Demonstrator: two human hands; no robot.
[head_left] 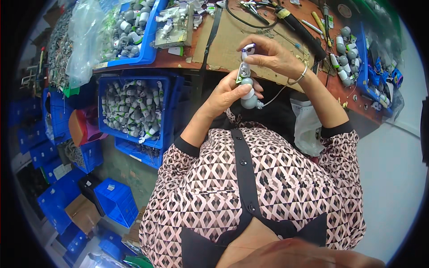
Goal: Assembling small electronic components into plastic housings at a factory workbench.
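In front of my chest, at the table's near edge, my left hand (pixel 222 95) is closed around a small plastic toy figure (pixel 247 102). Its lower end has rounded grey and white segments, and a green-and-white part shows nearer the top. My right hand (pixel 281 60) is above it, thumb and forefinger closed on a small white-and-purple plastic piece (pixel 248 48). This piece lines up with the figure's upper end; whether the two are joined I cannot tell. A thin pale cord runs from near the figure's lower end toward my right wrist, where a bracelet sits.
Brown cardboard (pixel 214 48) covers part of the worktable, with a black-handled tool (pixel 301 33) lying across it. A blue crate (pixel 130 139) of similar parts stands left, below table height. More grey-and-white pieces (pixel 345 60) lie right. A blue tray (pixel 152 42) sits at the upper left.
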